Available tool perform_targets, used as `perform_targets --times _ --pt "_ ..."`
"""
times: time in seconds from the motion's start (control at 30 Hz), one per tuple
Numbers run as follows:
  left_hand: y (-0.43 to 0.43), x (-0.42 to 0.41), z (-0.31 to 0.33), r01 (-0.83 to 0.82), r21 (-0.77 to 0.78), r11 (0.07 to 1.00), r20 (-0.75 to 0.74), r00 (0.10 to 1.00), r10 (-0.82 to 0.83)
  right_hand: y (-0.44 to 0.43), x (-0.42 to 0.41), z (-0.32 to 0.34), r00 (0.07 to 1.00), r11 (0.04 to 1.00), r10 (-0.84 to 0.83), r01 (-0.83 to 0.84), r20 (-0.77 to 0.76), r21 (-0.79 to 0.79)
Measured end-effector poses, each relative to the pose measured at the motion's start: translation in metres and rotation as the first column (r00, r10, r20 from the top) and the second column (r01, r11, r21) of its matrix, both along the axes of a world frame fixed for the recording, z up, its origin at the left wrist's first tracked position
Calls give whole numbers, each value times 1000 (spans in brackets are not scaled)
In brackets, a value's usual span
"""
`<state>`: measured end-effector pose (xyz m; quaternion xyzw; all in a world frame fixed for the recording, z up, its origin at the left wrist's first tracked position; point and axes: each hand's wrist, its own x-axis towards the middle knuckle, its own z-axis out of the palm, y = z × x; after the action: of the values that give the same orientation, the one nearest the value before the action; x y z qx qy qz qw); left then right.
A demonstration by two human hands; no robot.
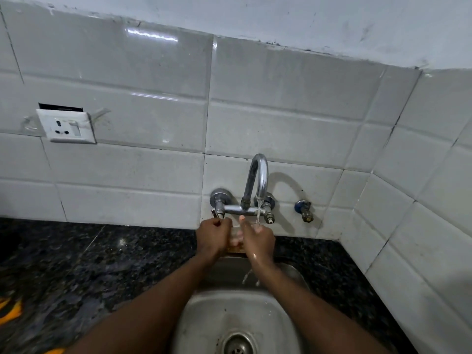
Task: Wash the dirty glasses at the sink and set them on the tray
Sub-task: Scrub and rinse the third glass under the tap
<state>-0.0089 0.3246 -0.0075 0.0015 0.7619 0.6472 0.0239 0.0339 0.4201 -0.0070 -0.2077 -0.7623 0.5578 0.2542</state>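
Glass (235, 235), clear and hard to pick out, sits up between both hands over the back rim of the sink (204, 315). Nearest us is the drain (238, 344), with water splashing into the steel basin beyond it. On the left, the dark speckled counter (102, 264) carries a blurred orange patch (10, 310) at its edge. The right hand (259, 242) is wet and wrapped round the glass, thumb up. The left hand (213, 237) is curled tight against the glass's left side, just under the tap handle (217, 212); I can't tell what it grips. A thin water stream (258, 215) falls from the tap (258, 175) onto the right hand. Behind is the white tiled wall (281, 111), with a socket (67, 126) far left.
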Motion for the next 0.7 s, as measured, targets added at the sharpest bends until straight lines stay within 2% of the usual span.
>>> perform_targets --times 0.03,0.07,0.1,0.13,0.17,0.2,0.23,0.27,0.3,0.33,0.37,0.4,0.43,0.47,0.5,0.53,0.57,0.6,0.63,0.67,0.7 --pt "-2 0 4 85 95 992 247 963 -106 2 2 -3 999 974 34 -26 -31 226" --pt "-6 3 10 165 207 964 425 873 -240 4 5 -2 996 916 77 -54 -42 397" --pt "-7 4 11 191 261 946 476 827 -299 6 5 0 994 883 104 -80 -27 463" --pt "-6 6 13 175 258 950 461 842 -280 7 6 4 995 893 101 -79 -26 443" --pt "-3 6 10 106 195 975 356 919 -171 6 4 6 996 922 77 -58 -36 382" --pt "0 6 4 6 117 993 160 987 -25 5 0 8 999 967 37 -28 -30 253" --pt "1 10 2 -52 65 997 -49 997 55 3 -2 11 1000 996 2 -1 -13 90" --pt "2 11 0 -69 47 997 -157 985 75 2 -2 15 1000 1000 -20 20 15 -19" --pt "1 10 0 -51 36 998 -127 990 56 1 0 16 1000 999 -8 9 10 -38" --pt "2 5 1 -9 77 997 34 999 7 3 1 13 1000 996 28 -27 -12 85" --pt "0 2 3 66 134 989 244 965 -98 7 2 9 996 962 83 -76 -17 263" --pt "-2 0 4 141 191 971 401 892 -208 10 5 9 993 915 121 -111 -2 387" --pt "-2 -2 3 178 206 962 449 857 -254 14 7 8 988 896 154 -142 6 420" --pt "-1 0 4 165 170 971 417 881 -223 16 9 8 984 907 177 -160 -6 389" --pt "2 1 4 105 116 988 309 941 -136 17 7 6 984 943 176 -157 -40 294" --pt "5 4 3 10 83 997 136 990 -22 15 4 9 988 976 151 -142 -41 165" --pt "6 10 3 -43 49 998 -41 998 45 13 0 12 992 993 122 -122 -38 -2" --pt "5 14 3 -65 17 998 -140 988 66 9 -1 16 997 989 82 -82 -9 -122" --pt "6 17 6 -78 -24 997 -155 985 73 5 0 19 998 984 56 -53 12 -167" --pt "5 14 9 -67 4 998 -40 997 67 4 1 20 999 995 49 -47 21 -86" --pt "4 11 11 -35 69 997 160 987 23 5 3 16 997 993 76 -76 10 86"
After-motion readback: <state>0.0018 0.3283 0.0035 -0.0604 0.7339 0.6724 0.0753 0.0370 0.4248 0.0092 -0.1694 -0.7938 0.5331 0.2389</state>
